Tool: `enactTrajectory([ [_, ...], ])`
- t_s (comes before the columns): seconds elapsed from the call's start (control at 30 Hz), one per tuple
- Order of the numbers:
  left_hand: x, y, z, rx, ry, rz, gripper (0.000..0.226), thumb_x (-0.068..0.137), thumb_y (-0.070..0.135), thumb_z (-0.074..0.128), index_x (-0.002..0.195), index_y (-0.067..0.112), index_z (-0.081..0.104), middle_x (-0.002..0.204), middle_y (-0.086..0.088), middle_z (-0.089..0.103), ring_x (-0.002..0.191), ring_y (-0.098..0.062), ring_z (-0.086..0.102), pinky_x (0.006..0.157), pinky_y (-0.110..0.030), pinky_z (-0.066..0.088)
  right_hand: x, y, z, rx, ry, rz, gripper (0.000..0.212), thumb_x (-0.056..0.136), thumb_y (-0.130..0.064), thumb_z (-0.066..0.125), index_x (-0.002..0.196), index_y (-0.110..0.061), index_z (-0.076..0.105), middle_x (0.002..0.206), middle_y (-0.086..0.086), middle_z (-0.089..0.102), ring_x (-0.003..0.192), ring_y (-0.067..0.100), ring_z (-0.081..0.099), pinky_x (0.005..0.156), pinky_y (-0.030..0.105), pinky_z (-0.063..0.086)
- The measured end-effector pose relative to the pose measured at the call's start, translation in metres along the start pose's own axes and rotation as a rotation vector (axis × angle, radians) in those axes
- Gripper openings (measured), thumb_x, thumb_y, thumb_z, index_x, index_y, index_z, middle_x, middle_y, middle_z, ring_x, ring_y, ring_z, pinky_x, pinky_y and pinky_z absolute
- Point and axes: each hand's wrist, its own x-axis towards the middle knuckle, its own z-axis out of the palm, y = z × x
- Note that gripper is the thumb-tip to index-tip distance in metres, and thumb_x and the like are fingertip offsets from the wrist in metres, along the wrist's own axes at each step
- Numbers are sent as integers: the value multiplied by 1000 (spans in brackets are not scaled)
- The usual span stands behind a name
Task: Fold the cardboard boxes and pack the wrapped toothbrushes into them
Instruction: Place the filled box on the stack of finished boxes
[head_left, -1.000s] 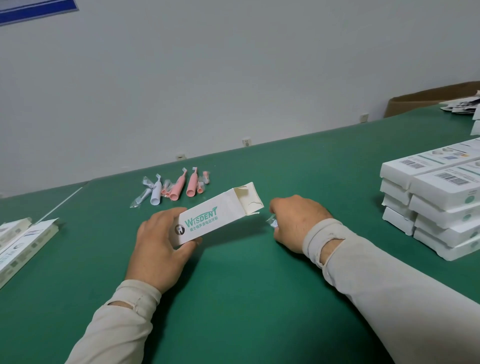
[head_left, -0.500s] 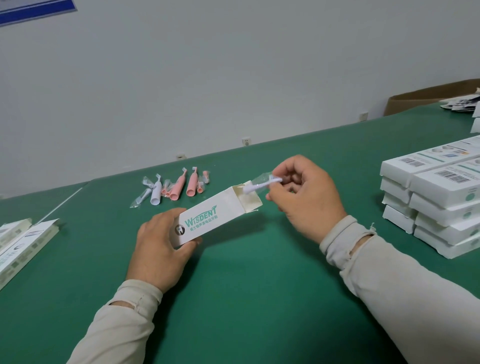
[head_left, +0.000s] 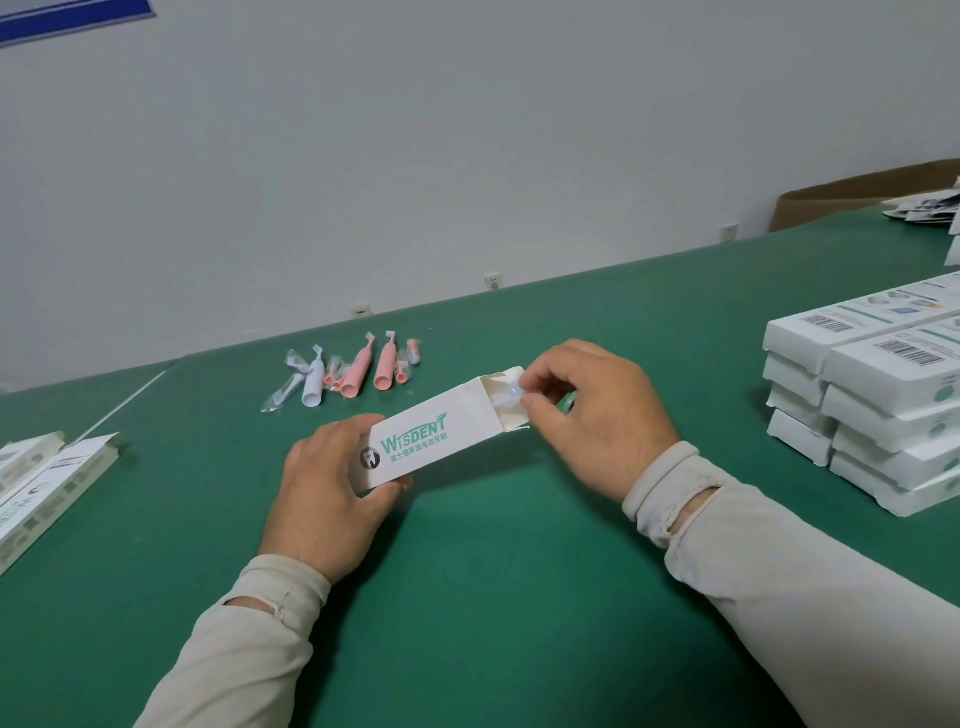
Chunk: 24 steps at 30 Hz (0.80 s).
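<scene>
A white Wisdent cardboard box (head_left: 441, 426) lies slanted on the green table, its right end open with flaps out. My left hand (head_left: 327, 488) grips its closed lower-left end. My right hand (head_left: 592, 410) pinches a plastic-wrapped brush piece (head_left: 506, 400) at the box mouth; most of that piece is inside or hidden by my fingers. Several wrapped pink and white toothbrush parts (head_left: 348, 371) lie in a loose group farther back on the table.
Stacks of closed white boxes (head_left: 872, 395) with barcodes stand at the right. Flat unfolded boxes (head_left: 47, 478) lie at the left edge. A brown carton (head_left: 852, 195) and some papers sit at the far right corner. The wall runs behind the table.
My right hand picked a wrapped brush piece off the table, lifted it to the open end of the box, and has pushed it in. My left hand kept its hold on the box.
</scene>
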Motion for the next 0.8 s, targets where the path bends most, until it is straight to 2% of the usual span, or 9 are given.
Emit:
enactTrajectory([
  [0.13, 0, 2, 0, 1, -1, 9, 57, 75, 23, 83, 112, 50, 49, 106, 20, 54, 107, -18, 46, 89, -27, 30, -1, -3, 3, -83, -48, 23, 16, 85, -23, 67, 80, -31, 53, 73, -28, 57, 56, 6, 48, 63, 31, 49],
  [0.23, 0, 5, 0, 3, -3, 32, 58, 75, 23, 83, 111, 52, 48, 103, 27, 51, 106, -17, 45, 88, -27, 30, 0, -11, 10, 154, -86, 193, 19, 84, -12, 63, 73, -26, 55, 65, -17, 61, 44, 4, 48, 52, 23, 40],
  [0.33, 0, 5, 2, -9, -9, 33, 58, 74, 22, 82, 112, 50, 49, 106, 22, 55, 106, -18, 47, 88, -28, 31, 0, -18, 8, 484, -400, 352, 10, 81, -8, 52, 80, -18, 51, 45, -12, 51, 41, 11, 59, 41, 19, 32],
  [0.4, -1, 4, 2, -12, -17, 35, 58, 74, 20, 82, 111, 50, 50, 106, 20, 56, 105, -19, 48, 88, -28, 31, -1, -16, 0, 616, -617, 407, 6, 73, -14, 52, 79, -15, 52, 48, -10, 51, 49, 19, 66, 36, 19, 27],
  [0.47, -1, 2, 2, -7, -28, 31, 57, 74, 21, 82, 112, 49, 50, 107, 19, 57, 105, -19, 48, 88, -27, 31, -1, -12, -11, 716, -673, 418, 8, 70, -13, 54, 73, -16, 61, 55, -8, 58, 56, 22, 71, 35, 19, 29],
  [0.57, 0, 0, 3, -13, 1, 8, 54, 74, 23, 83, 113, 46, 54, 105, 17, 58, 105, -20, 48, 88, -29, 32, 12, 3, -27, 754, -358, 455, 12, 73, -12, 59, 71, -18, 69, 86, 1, 77, 49, 15, 65, 34, 19, 34],
  [0.67, 2, -5, 3, 4, 36, -37, 51, 74, 22, 84, 114, 40, 59, 105, 13, 60, 106, -23, 50, 89, -32, 34, 27, 32, -41, 343, 96, 482, 13, 86, -10, 59, 77, -18, 63, 81, 3, 75, 46, 4, 56, 43, 18, 40],
  [0.73, 2, -7, 3, 15, 44, -56, 51, 74, 22, 84, 113, 41, 58, 102, 13, 58, 105, -25, 50, 88, -33, 35, 26, 52, -41, 38, 121, 488, 21, 87, -9, 58, 74, -24, 62, 78, -7, 69, 63, 5, 59, 62, 18, 43],
  [0.8, 1, -6, 3, 18, 44, -51, 51, 74, 23, 84, 112, 42, 57, 101, 14, 57, 105, -24, 49, 88, -33, 34, 21, 61, -33, -61, 11, 520, 20, 87, -12, 60, 73, -26, 62, 76, -12, 64, 74, 13, 61, 73, 23, 43],
])
